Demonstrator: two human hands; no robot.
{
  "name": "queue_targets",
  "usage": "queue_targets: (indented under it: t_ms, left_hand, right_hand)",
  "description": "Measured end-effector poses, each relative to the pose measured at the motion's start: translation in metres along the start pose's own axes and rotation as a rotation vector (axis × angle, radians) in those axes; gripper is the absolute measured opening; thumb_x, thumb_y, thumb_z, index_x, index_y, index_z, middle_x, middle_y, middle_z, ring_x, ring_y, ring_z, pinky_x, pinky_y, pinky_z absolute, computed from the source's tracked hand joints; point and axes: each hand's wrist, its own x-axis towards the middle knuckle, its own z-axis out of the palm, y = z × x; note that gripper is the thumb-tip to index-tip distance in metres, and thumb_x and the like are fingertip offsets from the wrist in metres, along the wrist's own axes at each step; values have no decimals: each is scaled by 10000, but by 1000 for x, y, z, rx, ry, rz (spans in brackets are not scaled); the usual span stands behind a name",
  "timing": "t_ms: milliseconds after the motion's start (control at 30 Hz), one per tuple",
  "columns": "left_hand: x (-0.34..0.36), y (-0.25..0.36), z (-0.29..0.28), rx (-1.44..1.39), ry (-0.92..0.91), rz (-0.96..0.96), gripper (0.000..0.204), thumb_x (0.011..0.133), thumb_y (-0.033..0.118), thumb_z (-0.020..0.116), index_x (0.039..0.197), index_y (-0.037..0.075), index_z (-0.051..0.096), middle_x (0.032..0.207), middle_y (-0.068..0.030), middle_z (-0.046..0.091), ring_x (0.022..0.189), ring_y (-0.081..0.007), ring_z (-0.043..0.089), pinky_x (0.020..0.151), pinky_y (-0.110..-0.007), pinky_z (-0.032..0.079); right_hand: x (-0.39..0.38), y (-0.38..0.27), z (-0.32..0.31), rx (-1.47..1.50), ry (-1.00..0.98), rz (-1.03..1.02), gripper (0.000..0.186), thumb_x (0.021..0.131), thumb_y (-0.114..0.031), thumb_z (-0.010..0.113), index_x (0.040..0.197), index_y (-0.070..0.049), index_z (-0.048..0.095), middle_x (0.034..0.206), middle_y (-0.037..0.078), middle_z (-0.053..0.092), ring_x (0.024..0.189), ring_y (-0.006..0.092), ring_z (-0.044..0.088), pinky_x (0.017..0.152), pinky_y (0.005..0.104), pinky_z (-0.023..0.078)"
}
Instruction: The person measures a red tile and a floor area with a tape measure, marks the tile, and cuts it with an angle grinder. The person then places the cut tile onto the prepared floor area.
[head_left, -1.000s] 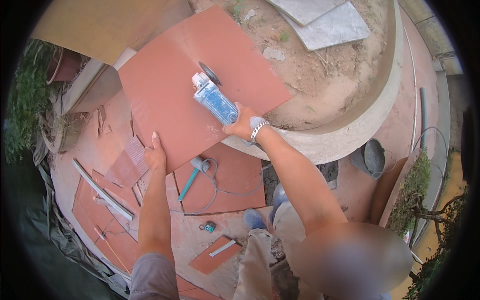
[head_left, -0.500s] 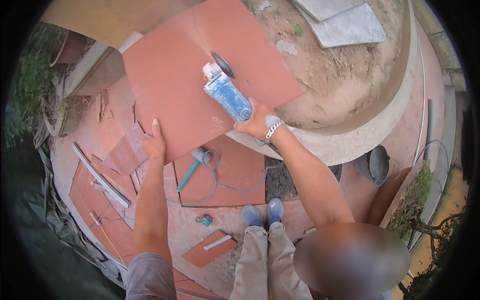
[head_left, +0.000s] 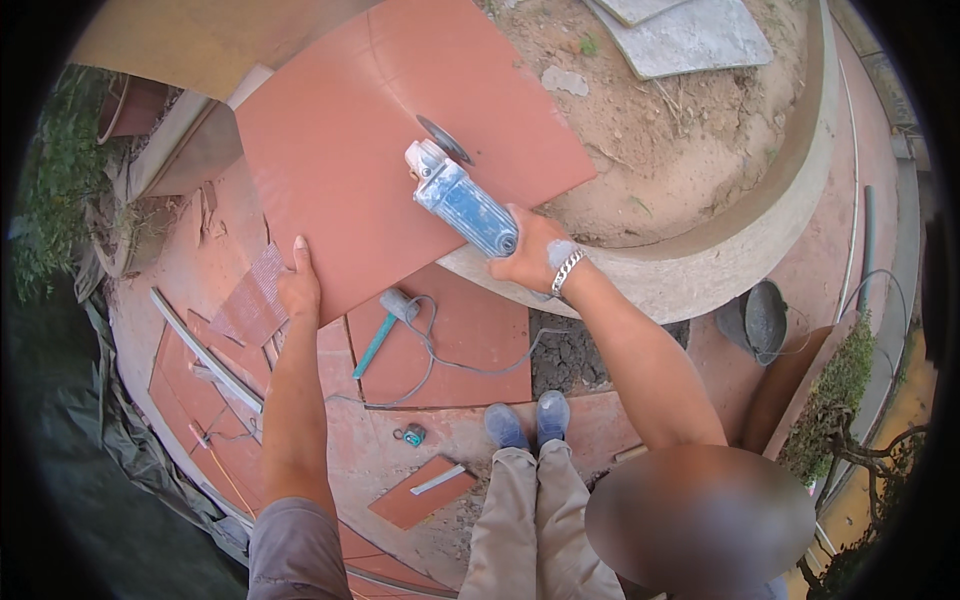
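Note:
My right hand [head_left: 535, 252] is wrapped round the rear of a blue angle grinder [head_left: 466, 207] with a dusty pale head. Its dark cutting disc [head_left: 445, 139] stands edge-on at the face of a large reddish square tile [head_left: 340, 160]; whether it touches is hard to tell. A faint line runs up the tile beyond the disc. At the tile's near left edge, my left hand [head_left: 300, 287] grips it with the thumb on top and the fingers hidden below. The tile is held up over the curved wall's edge.
A curved concrete wall [head_left: 690, 285] encloses soil with grey slabs [head_left: 700, 40]. Below the tile lie a teal-handled mallet [head_left: 375, 345], a grey cable [head_left: 432, 360] and laid tiles. A small teal tape measure [head_left: 411, 435], a tile offcut [head_left: 420, 495] and a black bucket [head_left: 762, 322] are nearby.
The grinder has drawn slightly toward me and right across the tile. Dust streaming off the disc earlier is fainter now. My left hand keeps its grip, and the whole view has shifted a little.

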Motion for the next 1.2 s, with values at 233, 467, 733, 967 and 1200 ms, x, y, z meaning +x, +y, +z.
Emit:
queue_targets:
  t_ms: [233, 467, 733, 967, 1200]
  left_hand:
    - [8, -6, 5, -37, 9, 2, 1039, 917, 793, 491, 1169, -205, 630, 1168, -393, 658, 1172, -495, 628, 1021, -488, 470]
    - [2, -5, 3, 18, -6, -26, 1022, 926, 776, 498, 1181, -205, 627, 1180, -387, 659, 1183, -494, 624, 1029, -486, 466]
    - [-2, 0, 1, -35, -8, 2, 1023, 931, 768, 501, 1196, -214, 615, 1182, -391, 657, 1195, -485, 624, 1026, -467, 471]
    - [-1, 0, 2, 20, 36, 9, 1026, 929, 771, 501, 1190, -214, 618, 1169, -389, 663, 1175, -487, 630, 1005, -468, 478]
    - [1, 1, 0, 27, 15, 21, 994, 940, 758, 496, 1149, -202, 644, 1130, -382, 676, 1134, -485, 649, 986, -467, 488]
  right_hand:
    - [-6, 6, -8, 13, -23, 1, 955, 681, -380, 754, 1453, 90, 446, 1217, 315, 669, 1148, 426, 659, 985, 423, 531]
    - [-22, 18, -16, 42, -92, 22, 865, 676, -363, 811, 1389, 30, 516, 1161, 281, 692, 1091, 409, 675, 952, 428, 531]
    - [-35, 34, -18, -15, -27, -3, 891, 668, -369, 777, 1396, 59, 493, 1141, 309, 692, 1077, 434, 679, 943, 434, 546]
    - [-39, 45, -23, -11, -84, 23, 928, 660, -376, 796, 1430, 31, 474, 1170, 291, 689, 1097, 423, 674, 950, 429, 543]
    - [-51, 53, -28, -13, -60, 17, 921, 661, -371, 798, 1428, 29, 481, 1184, 293, 685, 1104, 422, 673, 956, 430, 540]
